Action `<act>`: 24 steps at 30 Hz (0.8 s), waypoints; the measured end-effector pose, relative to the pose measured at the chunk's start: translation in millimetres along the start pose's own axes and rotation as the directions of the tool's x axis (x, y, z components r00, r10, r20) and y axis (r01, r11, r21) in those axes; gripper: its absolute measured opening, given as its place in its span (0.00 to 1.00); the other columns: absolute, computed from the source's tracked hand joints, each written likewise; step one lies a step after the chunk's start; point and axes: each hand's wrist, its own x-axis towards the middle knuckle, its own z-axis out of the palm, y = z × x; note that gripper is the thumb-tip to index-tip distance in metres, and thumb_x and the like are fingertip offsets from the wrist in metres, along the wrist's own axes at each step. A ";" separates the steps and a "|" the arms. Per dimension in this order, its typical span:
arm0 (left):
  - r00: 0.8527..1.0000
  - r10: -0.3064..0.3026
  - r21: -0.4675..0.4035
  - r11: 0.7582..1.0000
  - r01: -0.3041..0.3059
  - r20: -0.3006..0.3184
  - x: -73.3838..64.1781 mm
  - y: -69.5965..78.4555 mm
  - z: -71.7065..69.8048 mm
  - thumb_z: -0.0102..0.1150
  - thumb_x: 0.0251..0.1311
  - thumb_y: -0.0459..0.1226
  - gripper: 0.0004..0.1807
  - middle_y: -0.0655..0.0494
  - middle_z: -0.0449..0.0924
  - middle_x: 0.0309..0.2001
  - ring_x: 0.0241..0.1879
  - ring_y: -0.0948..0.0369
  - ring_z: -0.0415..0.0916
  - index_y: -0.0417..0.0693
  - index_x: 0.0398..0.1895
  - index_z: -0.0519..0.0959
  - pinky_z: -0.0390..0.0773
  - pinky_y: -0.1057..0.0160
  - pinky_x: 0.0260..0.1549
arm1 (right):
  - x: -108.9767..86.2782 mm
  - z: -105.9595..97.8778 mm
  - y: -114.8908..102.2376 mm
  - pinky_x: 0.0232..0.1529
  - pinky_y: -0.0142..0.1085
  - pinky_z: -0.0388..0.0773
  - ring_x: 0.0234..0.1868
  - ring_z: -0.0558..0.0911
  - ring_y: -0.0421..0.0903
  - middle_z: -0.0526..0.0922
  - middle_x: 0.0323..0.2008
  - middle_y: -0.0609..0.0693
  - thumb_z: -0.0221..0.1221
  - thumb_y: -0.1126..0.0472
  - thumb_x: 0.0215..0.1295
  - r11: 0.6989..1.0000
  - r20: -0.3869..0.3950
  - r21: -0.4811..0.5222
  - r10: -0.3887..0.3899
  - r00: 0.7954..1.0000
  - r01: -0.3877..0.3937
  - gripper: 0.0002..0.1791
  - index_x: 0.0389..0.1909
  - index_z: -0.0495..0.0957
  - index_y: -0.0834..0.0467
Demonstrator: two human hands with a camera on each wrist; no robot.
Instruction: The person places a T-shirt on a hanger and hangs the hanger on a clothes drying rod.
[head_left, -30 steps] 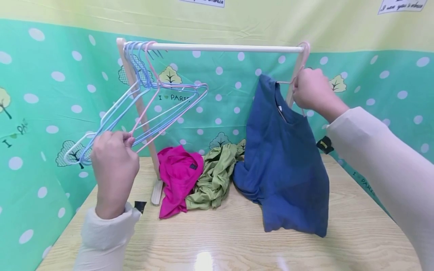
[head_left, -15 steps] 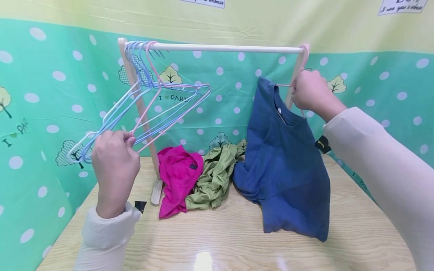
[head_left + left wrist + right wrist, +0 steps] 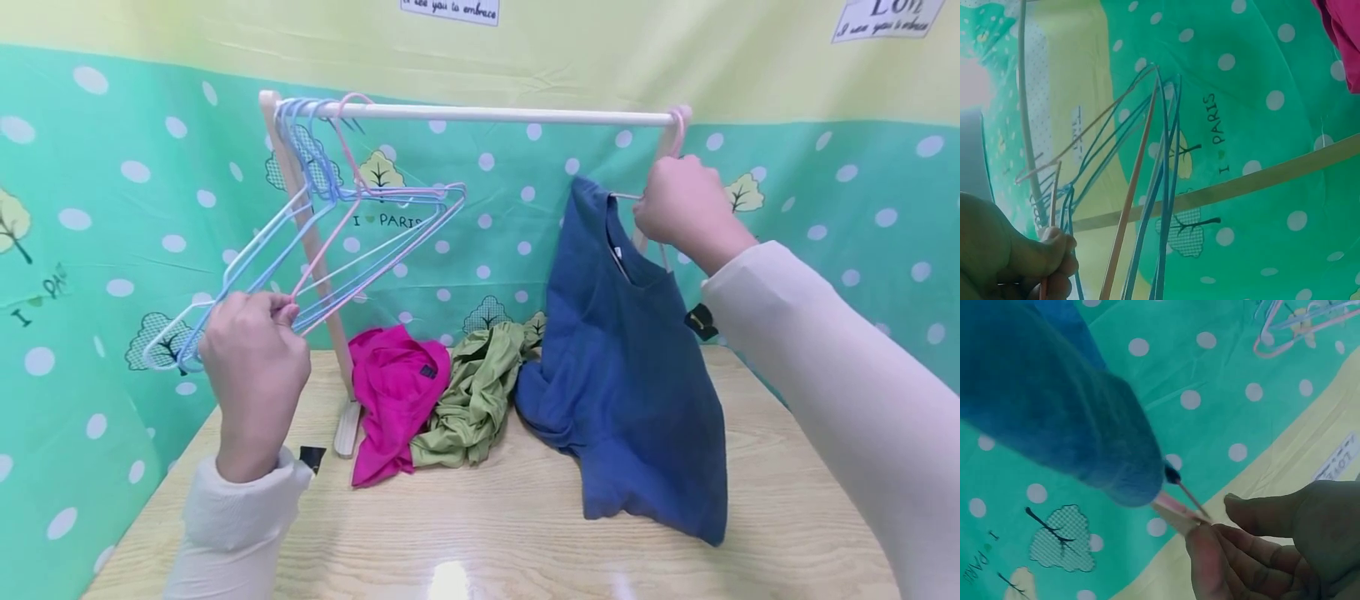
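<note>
In the head view, my left hand (image 3: 257, 367) pinches the front pink hanger (image 3: 327, 243) between thumb and fingers, as the left wrist view also shows. Several blue and white hangers (image 3: 262, 271) hang just behind it on the rack's white rail (image 3: 480, 114). A navy blue shirt (image 3: 630, 375) hangs at the right on another pink hanger (image 3: 678, 133), its hook over the rail's right end. My right hand (image 3: 688, 208) is by that hanger's neck. In the right wrist view its thumb (image 3: 1266, 515) stands apart from the fingers, which touch the hanger.
On the wooden table (image 3: 480, 542) lie a crumpled magenta garment (image 3: 397, 400) and an olive green garment (image 3: 480, 400), side by side beneath the rail. The rack's left post (image 3: 318, 250) stands behind the hangers. A dotted green and yellow cloth (image 3: 487, 167) backs the scene.
My right hand has shifted slightly left and down from the hook, with its sleeve. The front pink hanger's hook has slid a little right along the rail; my left hand stays nearly still.
</note>
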 end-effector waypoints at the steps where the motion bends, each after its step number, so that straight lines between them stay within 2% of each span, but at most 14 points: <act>1: 1.000 0.002 -0.005 1.000 -0.002 -0.009 0.1 -0.6 1.0 0.59 0.68 0.26 0.09 0.33 0.80 0.36 0.37 0.36 0.72 0.27 0.43 0.85 0.70 0.36 0.44 | -1.5 0.1 -2.4 0.22 0.44 0.76 0.27 0.78 0.60 0.75 0.31 0.65 0.53 0.62 0.72 1.000 -0.014 -0.014 -0.010 1.000 0.009 0.15 0.45 0.77 0.73; 7: 0.995 0.047 -0.059 0.997 -0.052 -0.085 1.3 -3.7 5.2 0.60 0.67 0.26 0.08 0.32 0.81 0.34 0.36 0.36 0.73 0.26 0.42 0.85 0.70 0.39 0.41 | -6.8 -0.6 -23.6 0.17 0.41 0.70 0.21 0.75 0.56 0.66 0.16 0.52 0.53 0.52 0.76 0.997 -0.053 -0.067 -0.034 0.998 0.030 0.20 0.31 0.76 0.65; 10: 0.991 0.066 -0.074 0.994 -0.074 -0.113 2.3 -4.5 6.3 0.60 0.67 0.26 0.08 0.32 0.81 0.34 0.36 0.36 0.74 0.26 0.41 0.85 0.71 0.39 0.41 | -7.8 1.9 -31.4 0.17 0.40 0.68 0.18 0.73 0.54 0.64 0.13 0.50 0.52 0.50 0.77 0.997 -0.045 -0.060 -0.043 0.998 0.040 0.22 0.28 0.75 0.62; 16: 0.992 0.062 -0.094 0.993 -0.072 -0.106 1.3 -0.5 0.3 0.61 0.68 0.27 0.08 0.33 0.81 0.34 0.37 0.38 0.74 0.27 0.41 0.85 0.70 0.41 0.41 | -8.5 12.3 -42.2 0.22 0.43 0.71 0.19 0.73 0.53 0.65 0.18 0.52 0.51 0.50 0.77 0.995 -0.053 -0.060 -0.087 0.995 0.084 0.21 0.27 0.74 0.62; 20: 0.991 0.079 -0.105 0.990 -0.090 -0.107 0.2 4.0 -6.1 0.61 0.67 0.27 0.08 0.33 0.81 0.33 0.36 0.38 0.75 0.26 0.40 0.85 0.70 0.42 0.40 | -8.3 21.7 -46.9 0.26 0.45 0.73 0.24 0.75 0.55 0.67 0.24 0.55 0.51 0.50 0.77 0.991 -0.057 -0.071 -0.119 0.991 0.115 0.21 0.28 0.74 0.62; 24: 0.987 0.102 -0.097 0.989 -0.114 -0.121 -0.5 6.7 -12.7 0.61 0.67 0.26 0.07 0.32 0.81 0.32 0.35 0.38 0.75 0.26 0.39 0.85 0.70 0.43 0.38 | -8.6 33.1 -48.6 0.29 0.45 0.73 0.25 0.76 0.56 0.69 0.24 0.57 0.53 0.51 0.77 0.986 -0.053 -0.067 -0.158 0.986 0.154 0.21 0.28 0.75 0.63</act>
